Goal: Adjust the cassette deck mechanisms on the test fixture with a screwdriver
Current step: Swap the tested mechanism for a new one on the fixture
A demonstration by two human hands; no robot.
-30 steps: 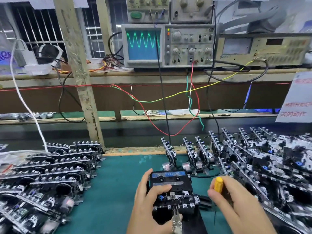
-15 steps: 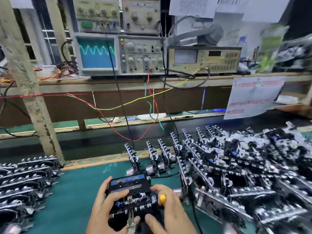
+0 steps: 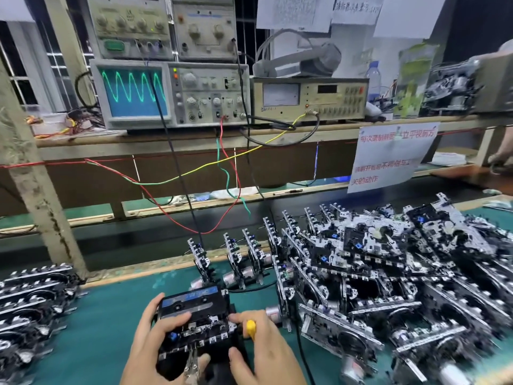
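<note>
left hand grips the cassette deck mechanism at 6 o'clock; right hand holds the yellow-handled screwdriver. brace firmly, turn slowly, watching the oscilloscope trace at 11.

Fixture between both hands, deck piles left and right — oscilloscope on shelf behind

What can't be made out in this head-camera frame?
- Screwdriver: only the yellow handle end shows; the right hand covers shaft and tip.
- Cassette deck: lower part hidden by the left hand and cut by the bottom edge.
- Piled mechanisms: blurred at right.
- Paper notice: text partly smeared.
</note>
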